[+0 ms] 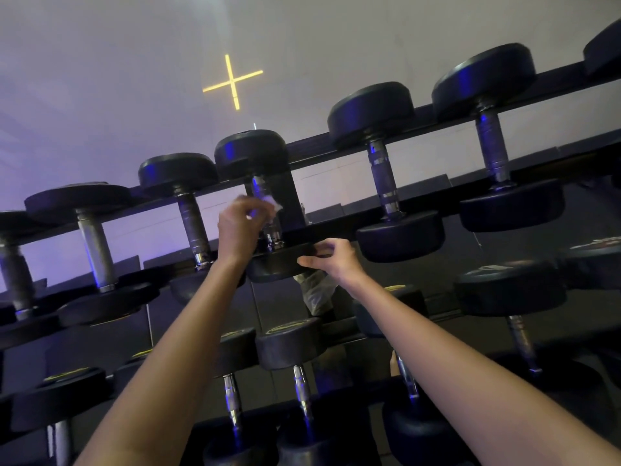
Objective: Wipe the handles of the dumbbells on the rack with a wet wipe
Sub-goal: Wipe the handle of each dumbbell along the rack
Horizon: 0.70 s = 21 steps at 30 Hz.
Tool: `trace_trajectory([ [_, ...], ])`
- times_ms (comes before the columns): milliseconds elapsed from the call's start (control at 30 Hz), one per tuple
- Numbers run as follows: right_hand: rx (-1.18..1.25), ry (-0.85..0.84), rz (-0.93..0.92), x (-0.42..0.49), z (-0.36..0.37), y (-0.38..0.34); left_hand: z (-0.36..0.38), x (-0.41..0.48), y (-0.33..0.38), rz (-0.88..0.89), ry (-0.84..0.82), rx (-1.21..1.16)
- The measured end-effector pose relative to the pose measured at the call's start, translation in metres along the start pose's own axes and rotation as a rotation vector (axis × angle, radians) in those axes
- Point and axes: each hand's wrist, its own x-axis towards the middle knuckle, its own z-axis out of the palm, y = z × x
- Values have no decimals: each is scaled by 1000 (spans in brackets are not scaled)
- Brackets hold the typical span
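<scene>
Two hands: both raised to the upper tier of the rack, forearms extended up and forward
Left hand: fingers curled round the wet wipe, pressing it to the handle of the middle dumbbell; wrist bent, hand reaching in from the left side
Right hand: thumb and fingers grip the rim of the near head of the same dumbbell, at the tier's front rail; judged to be steadying it
Wet wipe: small white wad, mostly hidden by the fingers, about halfway up the handle
Middle dumbbell: lies across the tier, far head at the back rail, near head at the front rail
Step in hand: judged to be wiping this handle; how much is done cannot be told
Next move: calls for drawing the wipe along and round the full handle, then shifting both hands to a neighbouring dumbbell
Lower tier: more dumbbells, none touched
</scene>
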Motion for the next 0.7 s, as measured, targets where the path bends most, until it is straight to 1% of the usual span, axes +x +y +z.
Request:
trace_trajectory([
  [67,2,-21,-4,-1,-3,-3,2,-16,-4,58,-81,95],
  [133,2,-47,-7,-2,-6,-5,2,-14,0,79,-94,129],
  [200,1,-60,-8,-3,-9,-7,2,4,10,76,-26,91],
  [267,12,-59,1,-4,-10,-6,2,25,18,47,75,24],
  [333,15,-21,14,-7,-6,-5,3,35,18,5,140,-76],
  [400,22,10,22,-13,5,-6,5,25,15,-20,136,-149],
  [467,-38,28,34,-20,19,-11,9,3,6,-3,84,-130],
  [500,-116,43,37,-22,25,-14,11,-8,0,7,57,-111],
  [567,-261,126,28,-24,32,-18,11,-18,-8,10,22,-115],
  [600,-293,157,17,-24,35,-18,9,-17,-8,10,14,-123],
  [700,-273,185,14,-26,32,-20,7,6,-2,0,80,-172],
])
